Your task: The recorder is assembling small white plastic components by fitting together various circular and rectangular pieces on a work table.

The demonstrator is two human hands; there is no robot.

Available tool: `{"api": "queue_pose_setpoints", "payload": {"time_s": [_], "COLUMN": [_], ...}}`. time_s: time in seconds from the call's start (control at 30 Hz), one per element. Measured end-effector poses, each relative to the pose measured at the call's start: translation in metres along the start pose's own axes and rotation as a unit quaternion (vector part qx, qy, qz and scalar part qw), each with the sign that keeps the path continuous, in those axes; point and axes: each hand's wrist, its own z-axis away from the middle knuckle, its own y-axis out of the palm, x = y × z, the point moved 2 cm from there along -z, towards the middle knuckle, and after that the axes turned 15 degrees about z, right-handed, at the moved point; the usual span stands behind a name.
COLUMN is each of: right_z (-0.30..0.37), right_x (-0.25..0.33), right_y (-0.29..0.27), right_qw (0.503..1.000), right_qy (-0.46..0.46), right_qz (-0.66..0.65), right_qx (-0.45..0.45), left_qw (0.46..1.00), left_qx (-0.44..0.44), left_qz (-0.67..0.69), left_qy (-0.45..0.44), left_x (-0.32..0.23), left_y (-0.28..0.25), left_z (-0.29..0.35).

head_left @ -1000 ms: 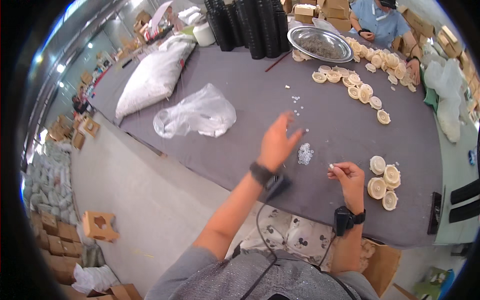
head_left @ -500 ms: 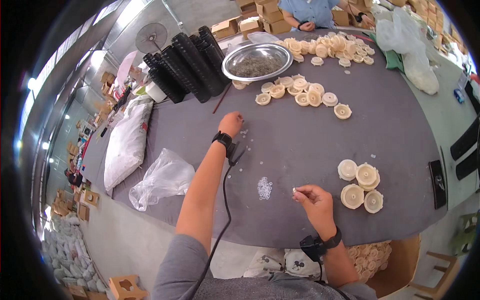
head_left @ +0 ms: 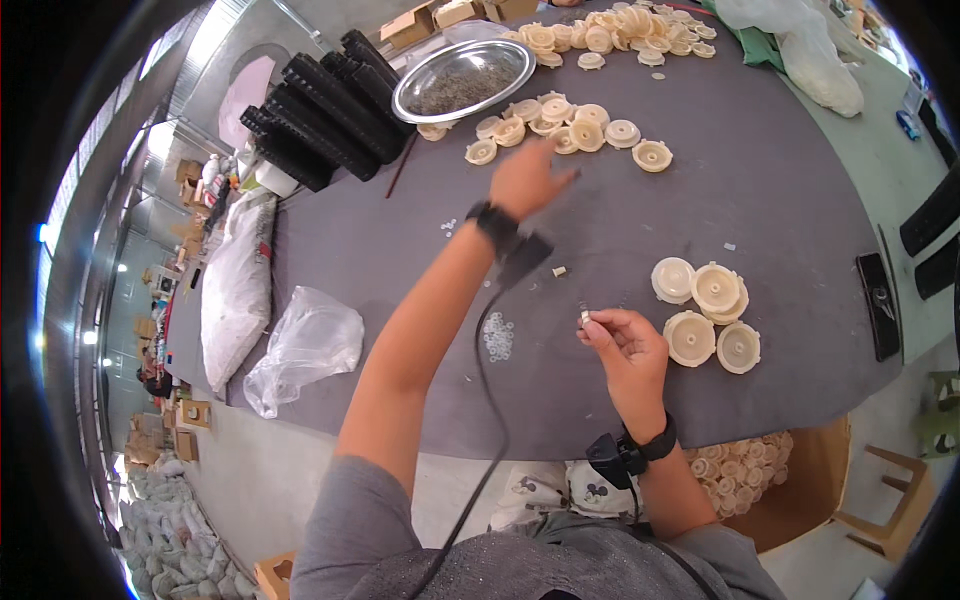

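Observation:
My left hand (head_left: 525, 178) reaches out over the dark grey table (head_left: 780, 190), fingers spread and blurred, just short of a row of cream plastic discs (head_left: 560, 130); it holds nothing. My right hand (head_left: 622, 345) stays near the front edge and pinches a tiny pale part (head_left: 584, 316) between thumb and fingers. A small heap of tiny white rings (head_left: 497, 336) lies to its left. To its right sits a cluster of several cream discs (head_left: 708, 312). Both wrists wear black bands with a cable.
A metal bowl (head_left: 462, 80) of small dark pieces stands at the far side, beside stacks of black trays (head_left: 318, 120). More cream discs (head_left: 610, 32) lie beyond. A clear plastic bag (head_left: 305, 345) and a white sack (head_left: 235, 285) lie left. A box of discs (head_left: 745, 470) sits under the table's front edge.
My left hand has swung right and further out, from the table's middle toward the row of discs. My right hand has kept its pinch in about the same place.

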Motion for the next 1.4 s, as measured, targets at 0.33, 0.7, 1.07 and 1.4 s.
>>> {"api": "queue_pose_setpoints", "payload": {"time_s": [0.33, 0.7, 1.07, 1.4], "right_z": [-0.002, 0.011, 0.066, 0.096], "right_x": [-0.005, 0.036, 0.067, 0.081], "right_y": [-0.003, -0.016, -0.004, 0.001], "right_qw": [0.998, 0.986, 0.983, 0.978], "right_qy": [0.016, -0.122, -0.157, -0.139], "right_qz": [-0.024, -0.049, 0.093, 0.15], "right_qx": [-0.063, -0.105, 0.018, 0.032], "left_qw": [0.989, 0.775, 0.716, 0.7], "left_qx": [-0.083, 0.08, 0.018, -0.03], "left_qz": [-0.094, 0.622, 0.694, 0.712], "left_qy": [-0.075, -0.08, -0.076, -0.057], "left_x": [0.029, -0.115, -0.151, -0.163], "left_y": [0.052, -0.017, -0.028, -0.034], "left_z": [-0.069, 0.135, 0.226, 0.26]}}
